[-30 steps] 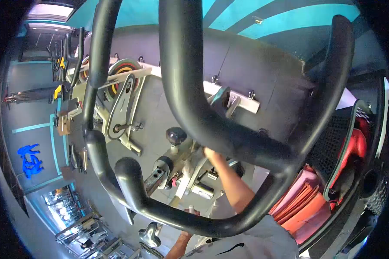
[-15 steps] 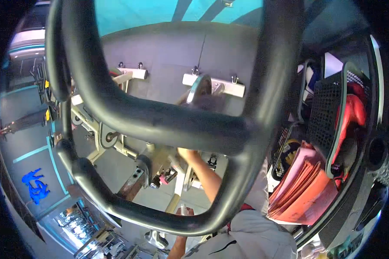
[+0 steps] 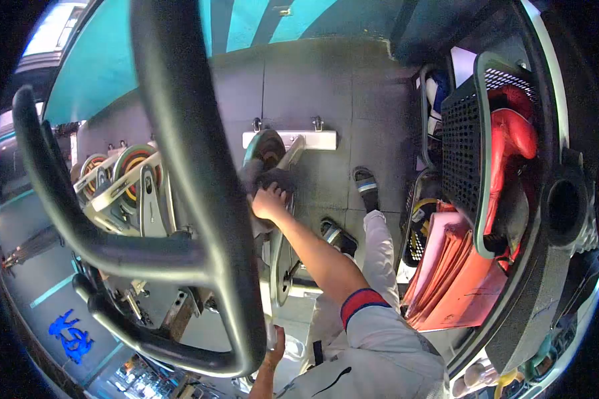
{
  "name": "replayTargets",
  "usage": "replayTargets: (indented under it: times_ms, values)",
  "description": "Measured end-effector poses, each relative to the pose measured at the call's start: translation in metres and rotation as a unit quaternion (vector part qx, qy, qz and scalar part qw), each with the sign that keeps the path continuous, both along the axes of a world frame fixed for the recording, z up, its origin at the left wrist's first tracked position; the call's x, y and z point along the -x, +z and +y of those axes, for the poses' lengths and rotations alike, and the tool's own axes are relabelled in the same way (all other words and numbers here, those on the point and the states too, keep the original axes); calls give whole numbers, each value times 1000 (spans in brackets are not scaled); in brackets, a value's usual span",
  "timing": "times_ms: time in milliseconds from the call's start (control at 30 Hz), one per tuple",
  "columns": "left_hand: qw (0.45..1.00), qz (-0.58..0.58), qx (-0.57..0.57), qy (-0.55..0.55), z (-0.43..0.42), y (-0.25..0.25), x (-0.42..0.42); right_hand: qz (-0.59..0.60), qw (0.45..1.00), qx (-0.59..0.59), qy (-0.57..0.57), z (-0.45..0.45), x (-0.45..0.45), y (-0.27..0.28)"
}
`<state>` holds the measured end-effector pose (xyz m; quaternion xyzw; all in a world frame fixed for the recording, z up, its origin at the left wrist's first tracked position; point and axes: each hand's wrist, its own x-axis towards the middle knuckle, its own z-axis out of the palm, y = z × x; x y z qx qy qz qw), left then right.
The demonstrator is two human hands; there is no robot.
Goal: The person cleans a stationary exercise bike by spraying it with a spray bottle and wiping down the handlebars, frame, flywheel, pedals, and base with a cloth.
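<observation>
My right hand point(image 3: 269, 201) reaches to the front part of an exercise bike, just below its flywheel point(image 3: 266, 149). Its fingers are spread and bent over a dark, blurred surface; I cannot tell whether this is cloth or bike. Lower down, my left hand point(image 3: 277, 347) has its fingers wrapped round a small pale bottle point(image 3: 271, 334), partly behind the bike's handlebar. That black handlebar point(image 3: 236, 286) crosses the view close to my head, left of my right arm. A white floor bar point(image 3: 319, 139) with small wheels lies beyond the flywheel.
On the right are black baskets point(image 3: 462, 146) with red gear point(image 3: 512, 136) and orange-red folded items point(image 3: 456, 266). Sandalled feet point(image 3: 366, 189) stand on the grey floor between bike and baskets. More bikes point(image 3: 146, 193) stand at the left, below a teal wall point(image 3: 106, 70).
The view has swung, so the handlebar now sits further left. My right hand has moved up to the bike's front, with its fingers now visible. My left hand still holds the bottle.
</observation>
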<state>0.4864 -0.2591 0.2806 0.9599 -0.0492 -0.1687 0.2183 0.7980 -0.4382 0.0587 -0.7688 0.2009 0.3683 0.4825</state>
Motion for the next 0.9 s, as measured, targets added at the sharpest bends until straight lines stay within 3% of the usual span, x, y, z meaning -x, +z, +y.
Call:
replayTargets:
  times_ms: [33, 167, 233, 267, 300, 333, 400, 433, 467, 500, 533, 567, 600, 633, 667, 700, 733, 800, 833, 900]
  values:
    - [995, 53, 58, 64, -17, 9, -16, -21, 999, -5, -43, 2, 5, -6]
    - [999, 5, 11, -44, -14, 4, -21, -44, 994, -60, -84, -13, -9, -66]
    - [999, 26, 20, -2, -23, 18, -32, -179, 981, -16, 76, 2, -6, -80]
    - [994, 48, 74, 67, -20, 19, -31, -122, 988, -88, -47, -8, 3, -43]
    - [979, 65, 140, 136, -15, 15, -26, -31, 950, -257, -175, -31, 11, -6]
    - [964, 67, 184, 181, -11, 9, -22, 97, 854, -415, -297, -63, 16, 43]
    - [999, -19, 37, 15, 38, -15, -12, 207, 711, -527, -417, -117, 32, 128]
    - [987, -83, -72, -113, 52, -25, -8, 165, 662, -580, -445, -130, 48, 135]
    - [992, -125, -6, 3, 42, -18, -9, 126, 662, -573, -466, -153, 51, 166]
    - [977, -164, 61, 118, 29, -11, -8, 159, 626, -586, -489, -179, 51, 190]
    - [977, -138, -54, 155, 26, -12, -1, 93, 634, -575, -508, -205, 40, 271]
    - [974, -102, 28, 201, 14, -2, -12, 57, 623, -580, -521, -222, 34, 290]
    - [970, -123, 47, 206, 2, 4, -17, -30, 676, -452, -581, -233, 17, 333]
    - [963, -149, 63, 215, -8, 6, -18, 11, 620, -558, -551, -248, 1, 370]
    - [956, -10, 20, 292, -14, 4, -10, -31, 623, -606, -494, -254, -20, 386]
    - [907, 5, 148, 394, -29, 4, -11, -68, 621, -648, -436, -258, -38, 400]
    - [828, -3, 267, 492, -44, 3, -12, -77, 665, -620, -408, -263, -54, 408]
    - [914, 1, 29, 405, -58, 10, -10, -103, 741, -559, -357, -275, -85, 394]
    - [914, -42, 86, 394, -57, -13, 1, -50, 741, -582, -333, -296, -106, 361]
    - [900, 46, 124, 415, -66, -45, 7, -134, 838, -427, -312, -317, -123, 357]
